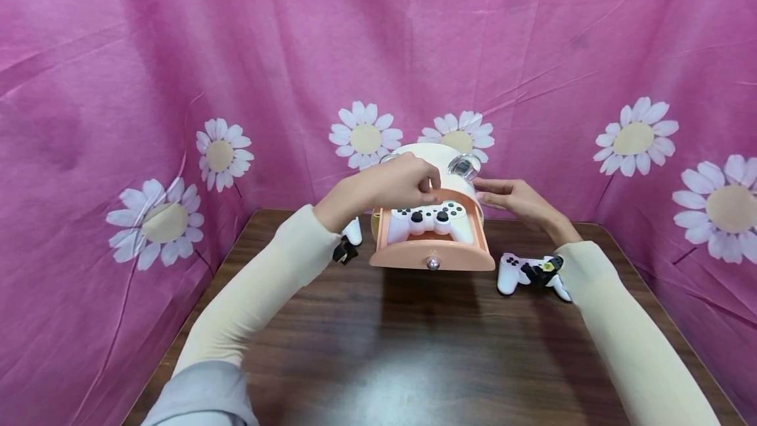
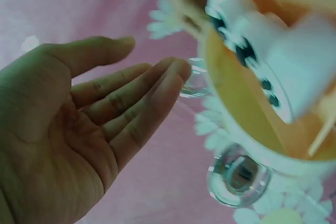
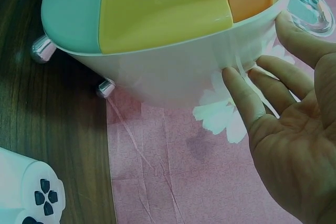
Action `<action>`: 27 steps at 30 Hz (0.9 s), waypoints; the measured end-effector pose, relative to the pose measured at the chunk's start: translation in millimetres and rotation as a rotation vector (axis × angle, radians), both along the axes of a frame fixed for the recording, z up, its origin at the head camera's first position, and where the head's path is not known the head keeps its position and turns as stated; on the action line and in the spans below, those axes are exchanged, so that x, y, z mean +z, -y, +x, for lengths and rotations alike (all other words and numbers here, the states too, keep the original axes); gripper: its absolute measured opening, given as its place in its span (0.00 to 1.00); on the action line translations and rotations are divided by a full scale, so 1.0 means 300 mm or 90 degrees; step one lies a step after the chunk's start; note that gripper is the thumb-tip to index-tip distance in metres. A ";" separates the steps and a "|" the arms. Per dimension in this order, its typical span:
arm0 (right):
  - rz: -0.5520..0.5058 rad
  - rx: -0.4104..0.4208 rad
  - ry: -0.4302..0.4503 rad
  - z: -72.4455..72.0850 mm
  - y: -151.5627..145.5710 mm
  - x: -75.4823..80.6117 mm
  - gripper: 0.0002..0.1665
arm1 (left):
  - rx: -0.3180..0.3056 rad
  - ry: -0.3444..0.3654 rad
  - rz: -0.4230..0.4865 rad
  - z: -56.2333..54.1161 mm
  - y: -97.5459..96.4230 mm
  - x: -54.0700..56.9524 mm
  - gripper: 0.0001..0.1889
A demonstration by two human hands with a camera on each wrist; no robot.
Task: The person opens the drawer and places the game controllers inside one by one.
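A small white cabinet has its orange top drawer pulled out. In that drawer lies a white game controller with black thumbsticks. My left hand hovers over the drawer's back part, near the controller; the left wrist view shows its fingers extended and nothing in them. At the cabinet's right side is my right hand, its fingertips right at the white wall and its thumb close to a clear, shiny ear-shaped piece. Yellow and teal drawer fronts show below the orange one.
A second white controller with something black across it lies on the table right of the cabinet. Left of it, partly behind my left arm, is another white piece with a black part. Pink daisy-printed cloth surrounds the brown wooden table.
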State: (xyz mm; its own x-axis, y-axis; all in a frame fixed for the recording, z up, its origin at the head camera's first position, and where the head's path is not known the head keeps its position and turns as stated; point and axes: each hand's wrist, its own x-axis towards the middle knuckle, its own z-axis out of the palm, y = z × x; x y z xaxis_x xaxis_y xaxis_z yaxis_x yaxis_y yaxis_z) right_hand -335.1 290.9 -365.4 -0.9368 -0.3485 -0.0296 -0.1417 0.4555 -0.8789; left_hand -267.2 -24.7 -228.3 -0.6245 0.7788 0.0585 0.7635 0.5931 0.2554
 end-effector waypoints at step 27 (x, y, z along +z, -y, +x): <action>-0.010 -0.005 0.016 0.008 0.001 -0.001 0.42 | 0.170 0.209 0.497 0.302 0.114 -0.395 0.04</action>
